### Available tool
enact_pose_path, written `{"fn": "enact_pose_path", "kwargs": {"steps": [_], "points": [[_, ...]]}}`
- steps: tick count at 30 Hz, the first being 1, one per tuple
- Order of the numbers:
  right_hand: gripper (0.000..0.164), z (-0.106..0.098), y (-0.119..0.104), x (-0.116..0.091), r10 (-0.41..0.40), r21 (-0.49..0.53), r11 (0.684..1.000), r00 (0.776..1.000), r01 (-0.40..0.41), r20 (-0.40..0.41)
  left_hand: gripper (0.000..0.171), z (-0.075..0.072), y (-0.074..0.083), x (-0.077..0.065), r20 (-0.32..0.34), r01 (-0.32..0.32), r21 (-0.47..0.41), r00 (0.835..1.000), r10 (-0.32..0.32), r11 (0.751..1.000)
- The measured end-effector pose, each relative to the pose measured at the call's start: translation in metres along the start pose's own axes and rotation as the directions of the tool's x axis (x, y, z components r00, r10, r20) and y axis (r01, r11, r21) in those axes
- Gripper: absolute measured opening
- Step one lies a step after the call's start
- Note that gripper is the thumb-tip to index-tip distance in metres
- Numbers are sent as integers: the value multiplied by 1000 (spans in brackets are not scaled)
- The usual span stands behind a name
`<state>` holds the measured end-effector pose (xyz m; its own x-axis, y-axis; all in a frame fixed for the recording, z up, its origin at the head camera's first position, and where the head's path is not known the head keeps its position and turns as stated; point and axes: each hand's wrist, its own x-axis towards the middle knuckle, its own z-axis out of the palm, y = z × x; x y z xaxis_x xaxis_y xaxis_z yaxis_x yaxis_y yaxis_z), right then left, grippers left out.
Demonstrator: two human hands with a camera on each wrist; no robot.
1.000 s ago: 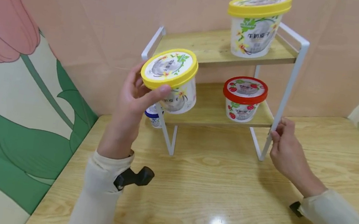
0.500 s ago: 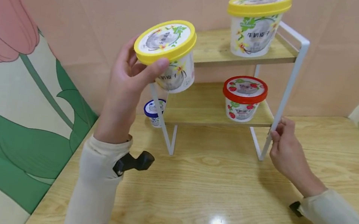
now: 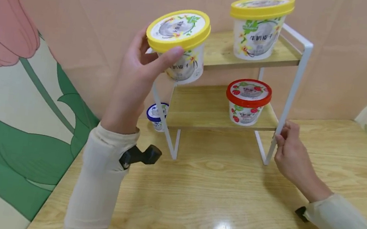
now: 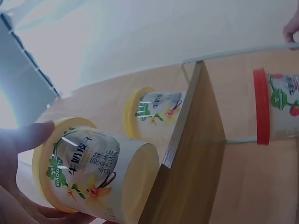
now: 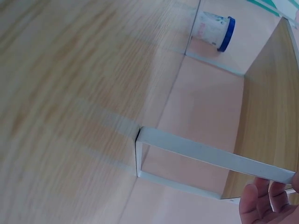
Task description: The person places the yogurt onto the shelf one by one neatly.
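The left hand [image 3: 138, 70] is grasping a yellow-lidded tub [image 3: 187, 42], with the thumb pressed against the near side of the lid. The tub is in the air, lid up, by the left end of the upper shelf [image 3: 217, 51] of a white-framed rack; whether its base touches the board, I cannot tell. In the left wrist view, the tub's pale base and an orange flower on its side show.

The right hand [image 3: 292, 152] is grasping the rack's right front leg [image 3: 293, 88] beside the end of the lower shelf [image 3: 198, 107], fingers curled round the white bar.

A second yellow tub [image 3: 258, 33] stands upright toward the right end of the upper shelf. Below it, a red-lidded tub [image 3: 247, 103] stands on the right part of the lower shelf. A blue-lidded tub [image 3: 156, 114] stands on the wooden table [image 3: 211, 195] at the far left, partly hidden behind the rack's left front leg.

Pink cloth [image 3: 114, 8] covers the far wall. On the left is a large painted flower [image 3: 4, 17] with green leaves. Both sleeves are pale, with a black device at each wrist.
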<state>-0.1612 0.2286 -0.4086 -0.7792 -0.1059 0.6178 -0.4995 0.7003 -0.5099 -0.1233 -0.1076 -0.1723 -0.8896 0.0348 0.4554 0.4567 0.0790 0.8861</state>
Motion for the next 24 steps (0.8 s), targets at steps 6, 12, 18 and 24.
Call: {"fn": "enact_pose_path", "kwargs": {"steps": [6,12,18,24], "points": [[28,1,0,-1,-1,0,1000,1000,1,-6,64,3,2,13,35,50,41,998,-51,998],[27,3,1,-2,5,9,1000,1000,-5,-4,59,6,4,26,31,132,106,990,-136,986],[26,3,1,-3,2,7,1000,1000,-2,-11,53,9,4,36,49,174,143,982,-182,974],[26,2,1,-3,-5,10,1000,1000,6,-16,62,15,3,44,23,216,96,975,-219,972]]}}
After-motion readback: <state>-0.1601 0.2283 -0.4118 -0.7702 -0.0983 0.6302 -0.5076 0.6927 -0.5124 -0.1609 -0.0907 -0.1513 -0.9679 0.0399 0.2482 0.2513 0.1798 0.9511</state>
